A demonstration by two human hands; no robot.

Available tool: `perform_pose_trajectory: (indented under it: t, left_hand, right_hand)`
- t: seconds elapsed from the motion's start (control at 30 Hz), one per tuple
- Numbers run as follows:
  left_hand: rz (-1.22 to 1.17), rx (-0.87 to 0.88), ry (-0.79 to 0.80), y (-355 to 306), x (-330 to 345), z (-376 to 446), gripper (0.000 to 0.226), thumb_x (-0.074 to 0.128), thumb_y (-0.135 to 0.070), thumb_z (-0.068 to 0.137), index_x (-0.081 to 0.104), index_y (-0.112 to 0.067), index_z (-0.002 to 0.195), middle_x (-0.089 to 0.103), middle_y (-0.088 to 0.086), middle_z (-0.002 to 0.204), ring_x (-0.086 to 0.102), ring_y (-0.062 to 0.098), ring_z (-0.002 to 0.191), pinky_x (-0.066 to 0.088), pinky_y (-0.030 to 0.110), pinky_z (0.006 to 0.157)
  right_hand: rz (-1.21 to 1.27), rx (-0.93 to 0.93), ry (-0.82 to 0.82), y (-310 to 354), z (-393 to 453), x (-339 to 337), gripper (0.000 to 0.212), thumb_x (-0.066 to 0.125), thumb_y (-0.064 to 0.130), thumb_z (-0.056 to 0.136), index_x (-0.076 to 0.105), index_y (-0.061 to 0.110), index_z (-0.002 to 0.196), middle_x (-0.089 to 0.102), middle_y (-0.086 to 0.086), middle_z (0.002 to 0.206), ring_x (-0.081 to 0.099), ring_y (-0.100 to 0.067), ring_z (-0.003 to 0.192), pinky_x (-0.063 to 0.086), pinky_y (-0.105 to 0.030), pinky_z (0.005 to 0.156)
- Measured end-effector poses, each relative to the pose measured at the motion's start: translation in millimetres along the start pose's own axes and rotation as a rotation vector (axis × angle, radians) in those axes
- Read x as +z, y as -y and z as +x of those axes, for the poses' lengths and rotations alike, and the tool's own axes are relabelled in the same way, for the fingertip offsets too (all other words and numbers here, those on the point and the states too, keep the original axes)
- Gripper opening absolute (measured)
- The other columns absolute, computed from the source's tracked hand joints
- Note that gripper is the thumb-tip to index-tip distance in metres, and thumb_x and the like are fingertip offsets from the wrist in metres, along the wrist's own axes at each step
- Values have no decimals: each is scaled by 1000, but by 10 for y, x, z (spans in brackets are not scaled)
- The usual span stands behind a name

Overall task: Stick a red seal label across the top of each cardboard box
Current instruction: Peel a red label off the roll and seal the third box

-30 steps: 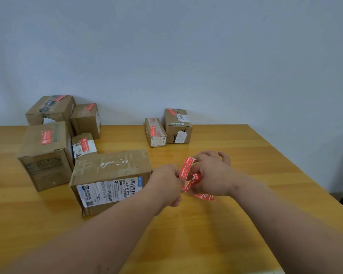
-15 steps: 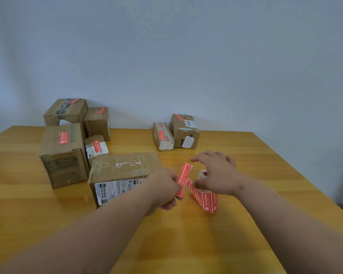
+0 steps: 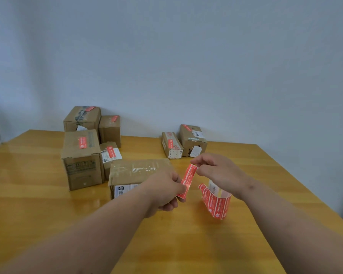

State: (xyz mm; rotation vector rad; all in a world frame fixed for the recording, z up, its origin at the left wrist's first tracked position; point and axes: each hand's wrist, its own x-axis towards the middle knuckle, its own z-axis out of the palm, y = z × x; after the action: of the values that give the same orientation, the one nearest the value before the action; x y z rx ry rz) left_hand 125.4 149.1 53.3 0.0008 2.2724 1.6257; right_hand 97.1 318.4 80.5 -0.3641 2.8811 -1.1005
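On the far left of the surface (image 3: 38,194) stand four boxes that already carry red seals: the tall box (image 3: 81,159), two boxes behind it against the wall, and a small one tucked at its right side. Next comes the wide box (image 3: 139,173) nearest me, its top showing only old clear tape and no red seal, so I judge it is the one I am working toward.

My left hand (image 3: 164,192) is just in front of that box, its grip pinching the lower end of a single red label (image 3: 187,179). My right hand (image 3: 218,171) pinches the label's upper end, so the strip is stretched upright between my two grips. A second ago the label was bunched together with the rest of the labels between both hands; now it has come free. The leftover strip of labels (image 3: 215,202) curls on the surface below my right wrist, and I cannot tell whether anything is touching it.

That means peeling is done, and the sticking step is open: carry the label left and lay it across the wide box's top. Two more sealed boxes sit farther back, right of centre.
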Motion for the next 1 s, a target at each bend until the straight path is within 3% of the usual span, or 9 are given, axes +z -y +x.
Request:
perform_pose_trajectory:
  t: [0.07,0.17,0.33,0.5,0.6,0.7,0.77,0.83,1.0]
  left_hand:
    - [-3,7,-20,-4,-71,-46,8,55,-6,94,62,-3,97,64,9,71,49,11,47,39,20,42]
    - [-2,26,-50,-8,-189,-130,8,57,-6,93,63,-2,97,63,10,74,47,11,47,37,17,41]
    - [93,96,-187,45,-434,-182,7,59,-16,94,64,-12,98,67,5,74,51,8,51,42,19,47]
    - [144,175,-321,76,-674,-208,6,66,-24,91,64,-20,94,69,0,79,55,5,56,43,20,50]
    - [387,252,-544,99,-775,-193,19,69,-32,87,56,-27,100,60,-10,90,57,6,74,42,22,57]
    - [591,441,-699,139,-773,-180,16,68,-25,87,57,-30,97,54,-12,93,51,7,83,44,23,68]
    - [668,575,-703,172,-749,-134,8,66,-22,87,66,-28,93,57,-9,91,51,10,88,48,32,77]
    - [641,589,-650,187,-742,-88,11,64,-24,89,70,-28,97,59,-10,94,52,12,94,47,38,84]
    - [533,537,-569,207,-806,-7,14,60,-30,93,68,-35,104,59,-17,97,53,5,96,48,30,86]
  right_hand:
    - [12,-20,21,53,-18,31,11,61,28,93,70,24,97,70,6,100,64,-16,99,51,-37,87]
    - [24,-50,5,107,-22,85,18,61,31,94,70,17,87,73,5,85,68,-22,91,53,-44,87]
    - [130,-45,-9,210,3,189,23,65,28,92,68,6,89,73,-1,82,65,-16,78,49,-29,73]
    - [228,-62,-26,344,75,263,19,68,25,90,67,8,81,69,5,73,60,-2,68,43,-18,66]
    - [293,-53,-49,417,139,326,18,69,23,90,68,6,81,69,5,72,61,-1,66,45,-19,69]
    - [321,-22,-97,490,227,411,18,67,23,91,70,6,84,71,2,74,63,-9,73,50,-33,79]
    - [307,-23,-93,557,263,467,17,66,23,91,69,10,81,70,1,75,64,-14,78,52,-38,83]
    - [277,-43,-71,614,288,511,18,64,23,92,69,10,82,71,1,77,65,-16,81,52,-39,85]
    - [213,-75,-21,664,329,521,23,61,24,95,66,20,73,73,3,82,68,-17,90,50,-34,82]
